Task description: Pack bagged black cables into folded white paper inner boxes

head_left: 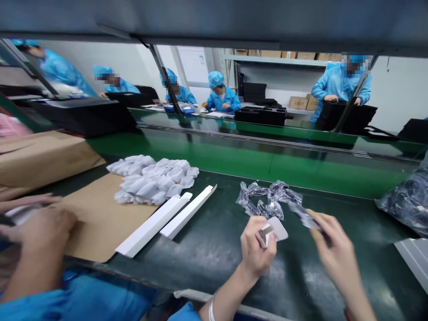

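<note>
Left hand (252, 249): closed around one white carton (279, 228), end flap open, over the tabletop (217, 258). Right hand (337, 254), apart from the left: pinching one clear-bagged dark item (302, 217), blurred. Step in hand, by judgement: pairing bag with carton; next move seems to call for lining the bag up with the open end. Beyond: loose cluster of similar bags (281, 191). Leftward: two long white cartons (150, 226), pile of white-wrapped pieces (154, 180), brown cardboard sheet (96, 218).

The left hand (258, 245) grips with curled fingers; the right hand (336, 249) pinches, angled leftward.
</note>
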`<state>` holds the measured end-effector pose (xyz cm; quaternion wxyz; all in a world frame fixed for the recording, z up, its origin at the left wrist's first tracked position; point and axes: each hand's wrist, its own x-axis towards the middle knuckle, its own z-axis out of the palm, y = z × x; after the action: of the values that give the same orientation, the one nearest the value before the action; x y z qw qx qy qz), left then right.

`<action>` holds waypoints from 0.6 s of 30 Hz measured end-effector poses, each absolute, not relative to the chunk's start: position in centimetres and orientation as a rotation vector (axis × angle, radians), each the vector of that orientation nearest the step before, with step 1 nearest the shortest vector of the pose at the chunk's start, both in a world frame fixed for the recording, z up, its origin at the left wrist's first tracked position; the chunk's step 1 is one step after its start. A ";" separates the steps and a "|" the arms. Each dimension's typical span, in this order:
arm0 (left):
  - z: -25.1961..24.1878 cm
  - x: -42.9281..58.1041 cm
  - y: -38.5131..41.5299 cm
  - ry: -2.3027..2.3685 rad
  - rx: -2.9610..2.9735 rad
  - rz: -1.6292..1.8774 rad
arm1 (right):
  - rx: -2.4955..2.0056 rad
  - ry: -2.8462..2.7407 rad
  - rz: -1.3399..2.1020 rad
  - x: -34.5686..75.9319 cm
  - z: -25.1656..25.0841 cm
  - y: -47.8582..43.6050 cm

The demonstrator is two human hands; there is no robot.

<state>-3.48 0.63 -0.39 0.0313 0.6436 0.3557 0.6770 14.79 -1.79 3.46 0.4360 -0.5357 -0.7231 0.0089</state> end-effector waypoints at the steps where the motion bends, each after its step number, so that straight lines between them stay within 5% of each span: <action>1: -0.5 -3.1 0.7 1.025 2.023 2.097 | -1.269 -1.846 -0.107 15.9 5.1 -2.9; 7: -0.8 -1.9 0.9 0.754 2.077 2.010 | -0.903 -2.376 -0.750 16.1 10.0 -6.7; 18: -0.9 -0.6 0.6 0.717 2.068 1.696 | -0.869 -2.517 -0.879 16.9 12.5 -4.2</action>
<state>-0.61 0.60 -0.95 0.1851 0.7340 0.2544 0.6019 16.89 -4.20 12.45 0.1682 -0.3055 -0.8849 -0.3089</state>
